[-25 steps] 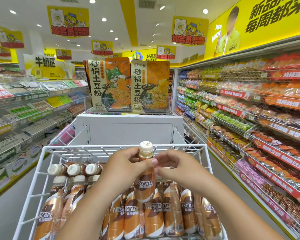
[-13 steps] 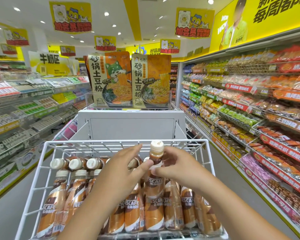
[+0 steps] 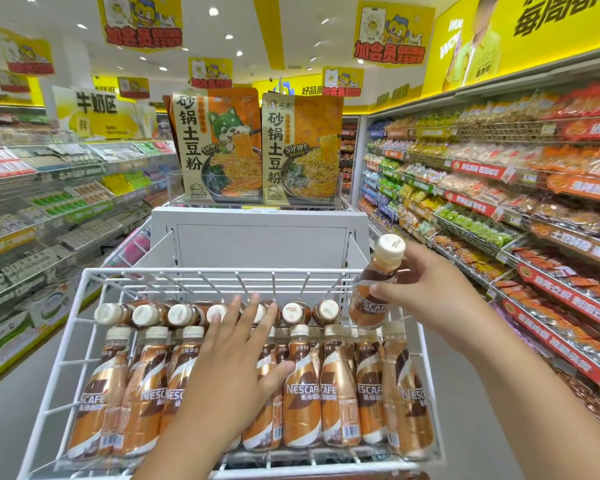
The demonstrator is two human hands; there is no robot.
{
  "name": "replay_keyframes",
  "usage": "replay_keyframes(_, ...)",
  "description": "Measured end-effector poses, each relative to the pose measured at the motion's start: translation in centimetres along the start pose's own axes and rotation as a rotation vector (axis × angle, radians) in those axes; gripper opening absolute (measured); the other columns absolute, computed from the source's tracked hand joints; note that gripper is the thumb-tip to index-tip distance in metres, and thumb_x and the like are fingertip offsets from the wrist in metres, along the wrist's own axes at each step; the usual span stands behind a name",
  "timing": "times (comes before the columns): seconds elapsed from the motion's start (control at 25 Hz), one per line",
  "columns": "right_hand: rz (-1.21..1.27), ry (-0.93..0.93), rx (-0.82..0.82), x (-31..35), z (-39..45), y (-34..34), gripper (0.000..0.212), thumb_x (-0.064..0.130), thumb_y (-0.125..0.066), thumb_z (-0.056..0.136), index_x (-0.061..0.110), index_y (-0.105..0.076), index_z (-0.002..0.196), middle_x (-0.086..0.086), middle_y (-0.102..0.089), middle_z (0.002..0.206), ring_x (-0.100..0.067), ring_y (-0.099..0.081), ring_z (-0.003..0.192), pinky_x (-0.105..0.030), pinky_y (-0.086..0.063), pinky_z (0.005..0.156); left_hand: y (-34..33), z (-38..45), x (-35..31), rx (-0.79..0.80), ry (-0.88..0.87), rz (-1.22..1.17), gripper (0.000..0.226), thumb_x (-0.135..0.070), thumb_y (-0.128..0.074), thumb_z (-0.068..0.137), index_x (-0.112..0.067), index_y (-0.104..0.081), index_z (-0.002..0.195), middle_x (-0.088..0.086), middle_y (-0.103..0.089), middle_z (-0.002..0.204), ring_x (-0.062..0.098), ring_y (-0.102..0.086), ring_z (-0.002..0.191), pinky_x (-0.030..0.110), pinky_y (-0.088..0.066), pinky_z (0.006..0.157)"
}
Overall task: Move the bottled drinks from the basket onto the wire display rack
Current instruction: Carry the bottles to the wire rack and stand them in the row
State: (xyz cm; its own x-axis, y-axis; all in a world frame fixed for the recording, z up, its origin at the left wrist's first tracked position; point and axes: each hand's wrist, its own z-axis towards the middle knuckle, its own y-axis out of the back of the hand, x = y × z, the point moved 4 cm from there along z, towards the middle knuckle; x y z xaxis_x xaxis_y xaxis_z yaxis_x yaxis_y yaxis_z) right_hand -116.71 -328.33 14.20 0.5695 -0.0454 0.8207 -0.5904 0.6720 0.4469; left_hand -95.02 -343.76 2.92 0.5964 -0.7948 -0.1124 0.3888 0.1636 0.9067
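A white wire display rack holds several brown Nescafe coffee bottles lying in rows. My right hand grips one more Nescafe bottle with a cream cap, upright and slightly tilted, above the rack's right rear corner. My left hand lies flat with spread, straight fingers on the bottles in the middle of the rack, fingertips near the caps of the back row. No basket is in view.
Behind the rack stands a white end panel topped by two large noodle packets. Stocked shelves line the aisle on the left and on the right. Grey floor runs along both sides.
My right hand has carried the bottle from the middle of the rack to its right rear corner. My left hand let go of it and now lies flat on the stacked bottles.
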Motion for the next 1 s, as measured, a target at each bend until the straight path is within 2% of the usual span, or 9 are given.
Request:
replay_keyframes(0.16, -0.110, 0.005, -0.044, -1.2, 0.0, 0.1, 0.035, 0.012, -0.086, 0.076, 0.029, -0.065, 0.099, 0.008, -0.076, 0.093, -0.013, -0.072, 0.088, -0.029, -0.055, 0.080, -0.4, 0.1, -0.2, -0.006, 0.004, -0.002, 0.093, -0.091, 0.013, 0.071, -0.048, 0.023, 0.153, -0.011, 0.026, 0.166, 0.014, 0.034, 0.150, 0.044, 0.016, 0.123)
replay_keyframes(0.28, -0.173, 0.034, -0.056, -1.9, 0.0, -0.7, 0.032, 0.012, -0.086, 0.077, 0.023, -0.061, 0.095, 0.018, -0.073, 0.083, -0.001, -0.068, 0.080, -0.012, -0.047, 0.064, -0.9, 0.2, -0.1, -0.018, -0.002, 0.007, 0.096, -0.091, 0.021, 0.067, -0.047, 0.022, 0.153, -0.011, 0.026, 0.165, 0.014, 0.034, 0.150, 0.044, 0.017, 0.123)
replay_keyframes(0.36, -0.201, 0.034, -0.075, -2.5, 0.0, -1.4, 0.031, 0.014, -0.086, 0.078, 0.019, -0.058, 0.090, 0.021, -0.072, 0.079, 0.006, -0.065, 0.072, -0.007, -0.042, 0.055, -1.2, 0.3, 0.1, -0.060, -0.007, 0.004, 0.093, -0.089, 0.008, 0.079, -0.043, 0.006, 0.160, -0.007, 0.009, 0.170, 0.017, 0.020, 0.156, 0.045, 0.010, 0.124)
replay_keyframes(0.44, -0.251, 0.048, -0.097, -3.3, 0.3, -2.1, 0.031, 0.018, -0.086, 0.078, 0.018, -0.056, 0.087, 0.012, -0.072, 0.083, -0.003, -0.064, 0.074, -0.010, -0.043, 0.055, -1.4, 0.5, 0.3, -0.057, -0.010, 0.002, 0.088, -0.085, -0.007, 0.088, -0.038, -0.008, 0.162, -0.005, -0.006, 0.171, 0.019, 0.005, 0.158, 0.046, 0.003, 0.123)
replay_keyframes(0.52, -0.316, 0.029, -0.088, -4.0, 0.6, -2.7, 0.032, 0.019, -0.085, 0.079, 0.019, -0.054, 0.086, 0.007, -0.069, 0.079, -0.009, -0.062, 0.070, -0.015, -0.041, 0.053, -1.6, 0.5, 0.6, -0.064, -0.019, 0.014, 0.086, -0.083, -0.011, 0.091, -0.036, -0.010, 0.163, -0.004, -0.009, 0.170, 0.020, 0.001, 0.158, 0.046, 0.000, 0.123)
replay_keyframes(0.64, -0.379, -0.007, -0.083, -5.2, 1.1, -3.4, 0.036, 0.016, -0.084, 0.080, 0.022, -0.049, 0.081, 0.006, -0.063, 0.070, -0.008, -0.056, 0.060, -0.017, -0.038, 0.046, -1.5, 0.5, 1.1, -0.078, -0.019, 0.017, 0.086, -0.083, -0.009, 0.091, -0.036, -0.007, 0.163, -0.004, -0.007, 0.170, 0.020, 0.001, 0.158, 0.046, -0.001, 0.123)
replay_keyframes(0.76, -0.406, -0.040, -0.086, -6.0, 1.9, -4.3, 0.036, 0.013, -0.082, 0.080, 0.026, -0.048, 0.080, 0.006, -0.064, 0.073, -0.011, -0.059, 0.065, -0.017, -0.036, 0.046, -1.6, 0.5, 1.5, -0.067, -0.015, -0.006, 0.088, -0.085, -0.002, 0.088, -0.037, -0.003, 0.162, -0.005, -0.001, 0.171, 0.018, 0.008, 0.158, 0.044, 0.003, 0.124)
replay_keyframes(0.88, -0.444, -0.076, -0.107, -6.4, 2.4, -4.9, 0.033, 0.018, -0.078, 0.082, 0.030, -0.047, 0.081, 0.006, -0.062, 0.074, -0.011, -0.058, 0.066, -0.025, -0.034, 0.049, -1.5, 0.4, 1.6, -0.074, -0.003, -0.042, 0.094, -0.088, 0.010, 0.080, -0.039, 0.004, 0.161, -0.009, 0.011, 0.169, 0.015, 0.020, 0.155, 0.042, 0.010, 0.124)
replay_keyframes(1.0, -0.554, -0.132, -0.086, -6.9, 2.5, -5.1, 0.023, 0.020, -0.074, 0.084, 0.020, -0.052, 0.089, 0.000, -0.059, 0.072, -0.014, -0.054, 0.059, -0.027, -0.033, 0.047, -1.4, 0.3, 1.4, -0.058, 0.005, -0.057, 0.099, -0.090, 0.020, 0.073, -0.041, 0.011, 0.159, -0.011, 0.020, 0.167, 0.013, 0.028, 0.152, 0.041, 0.014, 0.124)
